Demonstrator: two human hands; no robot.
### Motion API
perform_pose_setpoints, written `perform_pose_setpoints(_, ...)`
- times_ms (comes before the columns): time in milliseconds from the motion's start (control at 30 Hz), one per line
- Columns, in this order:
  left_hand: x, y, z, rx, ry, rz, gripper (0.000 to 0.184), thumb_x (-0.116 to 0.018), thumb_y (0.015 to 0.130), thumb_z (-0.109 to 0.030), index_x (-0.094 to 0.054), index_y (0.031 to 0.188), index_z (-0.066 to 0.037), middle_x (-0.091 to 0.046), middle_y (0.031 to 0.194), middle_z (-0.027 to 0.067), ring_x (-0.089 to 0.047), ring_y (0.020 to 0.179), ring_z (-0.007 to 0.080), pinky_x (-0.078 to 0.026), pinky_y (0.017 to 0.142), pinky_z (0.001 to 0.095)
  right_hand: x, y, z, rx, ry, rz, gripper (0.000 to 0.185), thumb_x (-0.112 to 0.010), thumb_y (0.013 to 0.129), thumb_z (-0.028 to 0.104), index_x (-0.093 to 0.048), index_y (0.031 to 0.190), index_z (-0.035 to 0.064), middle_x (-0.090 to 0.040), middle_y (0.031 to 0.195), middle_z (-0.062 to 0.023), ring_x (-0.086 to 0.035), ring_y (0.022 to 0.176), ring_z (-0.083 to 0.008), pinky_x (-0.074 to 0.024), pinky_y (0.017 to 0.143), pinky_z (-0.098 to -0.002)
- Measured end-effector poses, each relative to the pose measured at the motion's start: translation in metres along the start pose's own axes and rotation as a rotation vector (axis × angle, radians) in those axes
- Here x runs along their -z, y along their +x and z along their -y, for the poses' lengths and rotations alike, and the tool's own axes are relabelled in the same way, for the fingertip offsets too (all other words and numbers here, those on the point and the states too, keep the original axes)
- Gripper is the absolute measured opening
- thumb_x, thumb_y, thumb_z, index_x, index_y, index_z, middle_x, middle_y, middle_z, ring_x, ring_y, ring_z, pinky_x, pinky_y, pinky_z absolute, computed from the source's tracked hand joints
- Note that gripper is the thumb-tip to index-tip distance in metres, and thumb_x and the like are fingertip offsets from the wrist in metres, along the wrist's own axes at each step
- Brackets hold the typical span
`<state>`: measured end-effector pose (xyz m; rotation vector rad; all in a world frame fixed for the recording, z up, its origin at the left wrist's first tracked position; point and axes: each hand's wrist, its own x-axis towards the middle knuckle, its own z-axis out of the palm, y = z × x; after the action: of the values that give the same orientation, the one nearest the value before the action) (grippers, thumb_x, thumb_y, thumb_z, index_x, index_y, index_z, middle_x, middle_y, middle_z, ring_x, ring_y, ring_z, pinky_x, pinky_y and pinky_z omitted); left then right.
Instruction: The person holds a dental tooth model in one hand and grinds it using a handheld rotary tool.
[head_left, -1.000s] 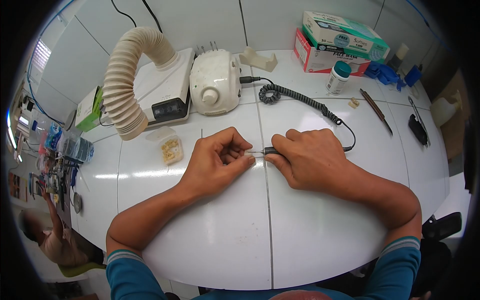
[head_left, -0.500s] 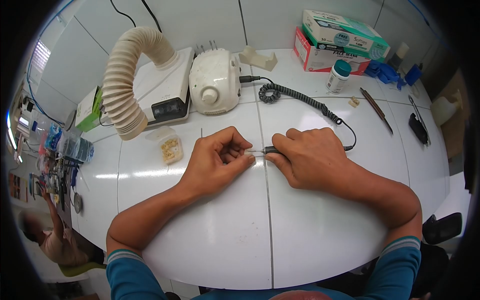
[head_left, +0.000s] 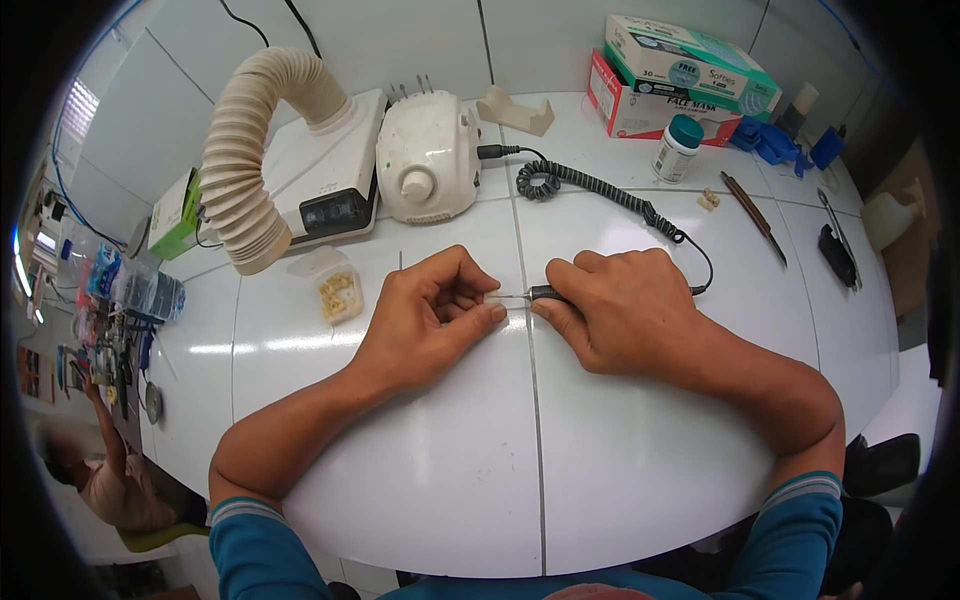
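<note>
Left hand [head_left: 425, 325] pinched a piece [head_left: 492, 297], right hand [head_left: 635, 315] clasped a handpiece [head_left: 542, 293] in curled fingers — its bit [head_left: 513, 296], skidding, risked cuts.

A Softies carton [head_left: 690, 66] is stacked on a red carton [head_left: 632, 112]. An apparent water bottle [head_left: 156, 295] is noted at far left.

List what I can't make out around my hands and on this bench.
- Small pale piece: head view, mostly covered by the left hand.
- Handpiece grip: head view, hidden inside the right hand.
- White bottle label: head view, print too small.
- Far-left clutter: head view, crowded, blurred and overlapping.
</note>
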<state>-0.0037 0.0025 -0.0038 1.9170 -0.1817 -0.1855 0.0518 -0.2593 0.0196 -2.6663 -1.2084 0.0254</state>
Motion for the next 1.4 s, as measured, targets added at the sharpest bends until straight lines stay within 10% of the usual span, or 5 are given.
perform_pose_setpoints(1400,0.003,0.0017,-0.0004,0.038,-0.08,0.047,0.017,-0.082,0.102,-0.004,-0.069,0.111,-0.001,-0.073,0.105,0.0036,-0.068,0.097,0.0077,-0.057,0.091,0.0262,-0.0013,0.0019,-0.0008,0.02,0.01,0.012,0.037,-0.064,0.111,0.043,-0.073,0.101,0.009,-0.076,0.084,-0.0133,-0.075,0.068,-0.035,-0.0553,0.059,-0.0488)
